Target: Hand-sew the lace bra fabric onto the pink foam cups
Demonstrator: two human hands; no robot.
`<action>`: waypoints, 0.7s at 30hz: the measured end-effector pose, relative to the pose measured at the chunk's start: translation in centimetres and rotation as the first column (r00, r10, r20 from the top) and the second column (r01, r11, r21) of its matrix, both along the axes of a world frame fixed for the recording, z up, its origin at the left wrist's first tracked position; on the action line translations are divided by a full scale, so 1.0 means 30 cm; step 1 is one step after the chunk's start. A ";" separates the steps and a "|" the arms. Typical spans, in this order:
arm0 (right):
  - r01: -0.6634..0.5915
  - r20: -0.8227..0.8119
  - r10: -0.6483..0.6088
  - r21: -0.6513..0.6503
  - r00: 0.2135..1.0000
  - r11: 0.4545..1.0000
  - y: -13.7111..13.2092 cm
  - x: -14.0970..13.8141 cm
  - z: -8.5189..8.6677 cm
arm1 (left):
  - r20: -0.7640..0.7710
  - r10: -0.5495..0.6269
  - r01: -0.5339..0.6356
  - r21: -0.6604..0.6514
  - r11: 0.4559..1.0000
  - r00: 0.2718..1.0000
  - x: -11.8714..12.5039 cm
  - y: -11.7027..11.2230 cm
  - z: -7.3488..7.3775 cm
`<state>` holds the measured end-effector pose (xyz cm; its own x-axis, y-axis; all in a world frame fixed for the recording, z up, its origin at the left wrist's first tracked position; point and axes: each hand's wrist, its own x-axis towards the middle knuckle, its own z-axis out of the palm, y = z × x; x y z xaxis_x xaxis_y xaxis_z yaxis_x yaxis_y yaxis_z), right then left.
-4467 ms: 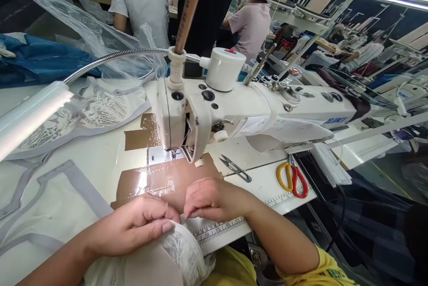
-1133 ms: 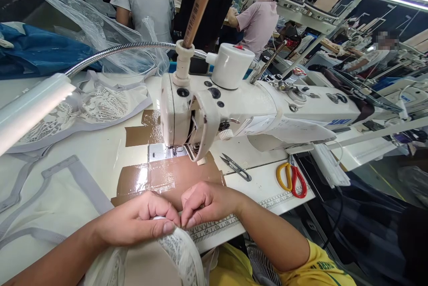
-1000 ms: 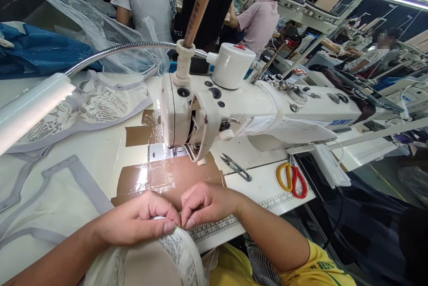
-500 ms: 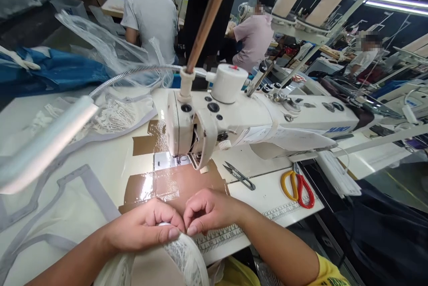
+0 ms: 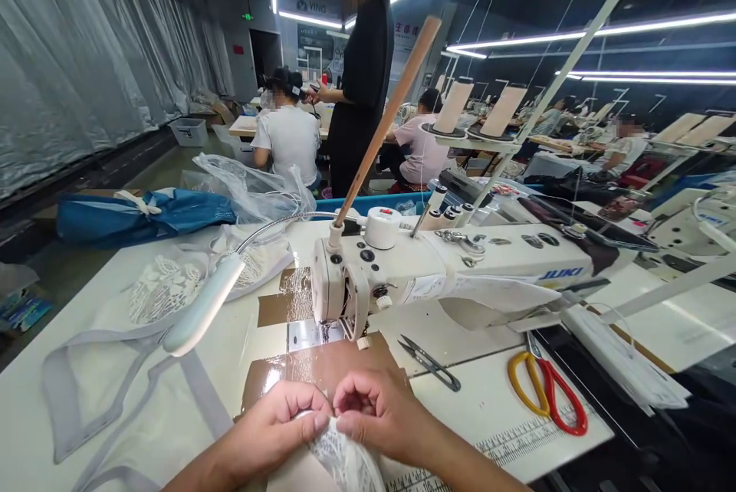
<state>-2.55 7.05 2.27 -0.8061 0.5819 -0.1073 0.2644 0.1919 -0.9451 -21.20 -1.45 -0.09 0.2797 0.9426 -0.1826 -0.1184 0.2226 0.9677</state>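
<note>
Far left of the Juki sewing machine and a little beyond it, a blue bundle is tied with a pale strip. Nearer along that side lies a lilac-edged lace bra, partly covered from this view by the lit lamp head, whose bendable metal neck runs toward the machine's top. A lilac-edged sheer panel is spread left of the machine and closer to the wearer. Glossy brown tape covers part of the tabletop just left of the machine head. Directly in front of the machine, the left hand pinches the upper edge of a beige cup piece with white lace between thumb and curled forefinger. The right hand meets it there, thumb and fingertips closed on the same edge, the other fingers bent inward. The cup piece hangs below both hands, well clear of the machine's needle area and cut off by the lower border. To the right, dark thread snips lie just in front of the machine's arm; farther right are scissors with yellow and red handles, near a printed ruler scale.
</note>
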 end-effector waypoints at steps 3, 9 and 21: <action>0.014 0.032 -0.026 0.322 0.999 0.947 -0.031 -0.009 0.001 | -0.002 0.036 -0.036 0.016 0.999 0.999 0.006 0.004 -0.004; 0.011 0.021 -0.048 0.815 0.999 0.579 -0.072 -0.030 -0.065 | 0.000 0.058 -0.058 0.015 0.998 0.998 -0.006 0.008 0.012; 0.370 -0.428 0.205 0.889 0.880 0.269 -0.127 -0.060 0.037 | -0.117 0.146 -0.127 0.156 0.980 0.982 -0.001 -0.004 0.021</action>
